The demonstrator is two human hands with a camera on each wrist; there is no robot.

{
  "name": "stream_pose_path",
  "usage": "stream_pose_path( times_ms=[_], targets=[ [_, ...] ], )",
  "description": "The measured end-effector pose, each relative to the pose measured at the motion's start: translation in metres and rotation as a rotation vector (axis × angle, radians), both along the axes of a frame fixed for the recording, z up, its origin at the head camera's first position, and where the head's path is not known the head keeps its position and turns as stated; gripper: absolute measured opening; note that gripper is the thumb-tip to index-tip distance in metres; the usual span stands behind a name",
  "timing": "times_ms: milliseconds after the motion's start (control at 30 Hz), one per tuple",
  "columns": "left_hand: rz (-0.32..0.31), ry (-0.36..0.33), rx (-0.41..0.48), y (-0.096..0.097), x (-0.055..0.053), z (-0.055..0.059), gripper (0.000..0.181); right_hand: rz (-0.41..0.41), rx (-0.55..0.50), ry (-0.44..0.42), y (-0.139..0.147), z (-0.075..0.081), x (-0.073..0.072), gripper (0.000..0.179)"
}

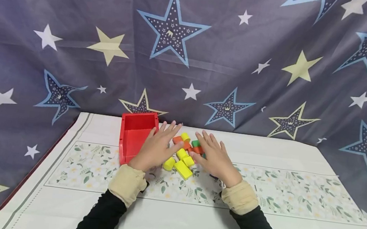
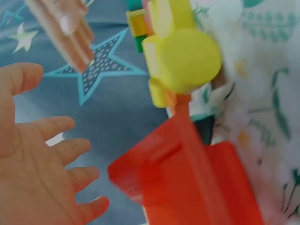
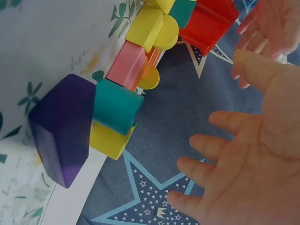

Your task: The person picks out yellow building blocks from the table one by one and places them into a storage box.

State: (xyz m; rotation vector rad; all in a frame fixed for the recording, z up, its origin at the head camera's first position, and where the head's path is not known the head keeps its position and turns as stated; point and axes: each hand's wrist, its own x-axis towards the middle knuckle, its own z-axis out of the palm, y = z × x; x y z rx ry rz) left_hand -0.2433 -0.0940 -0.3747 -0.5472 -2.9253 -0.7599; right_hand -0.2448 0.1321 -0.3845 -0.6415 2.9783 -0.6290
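Observation:
Both hands hover over a loose cluster of wooden blocks, palms down with fingers spread. My left hand [image 1: 157,147] is between the red box [image 1: 139,122] and the blocks, covering part of the box's right side. On the other side of the cluster is my right hand [image 1: 217,160]. Neither hand holds anything. Among the blocks are a long yellow block [image 1: 183,170], a yellow cylinder [image 1: 185,137], orange blocks [image 1: 177,139] and a green block [image 1: 195,143]. The right wrist view also shows a purple block [image 3: 65,122], a teal cylinder [image 3: 117,105] and a pink block [image 3: 126,65].
A white tablecloth [image 1: 173,224] with a flowered band [image 1: 284,191] covers the table. Behind the table hangs a dark, star-patterned curtain [image 1: 224,66], reaching down to the table's back edge.

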Motion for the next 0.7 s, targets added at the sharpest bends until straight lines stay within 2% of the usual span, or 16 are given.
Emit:
stream_pose_path(
  times_ms=[267,500,600,700],
  targets=[
    [0.072,0.026,0.068,-0.027,0.002,0.023,0.07,0.001,0.001,-0.012,-0.003,-0.001,0.0,0.074],
    [0.142,0.044,0.149,-0.059,0.002,0.04,0.067,0.014,0.01,-0.01,-0.004,0.0,0.001,0.075],
    [0.169,0.03,0.201,-0.076,0.003,0.046,0.067,0.018,-0.001,-0.011,-0.002,0.003,0.002,0.075],
    [0.195,-0.02,0.263,-0.092,0.005,0.05,0.068,0.023,-0.026,-0.001,0.001,0.007,0.003,0.075]
  ],
)
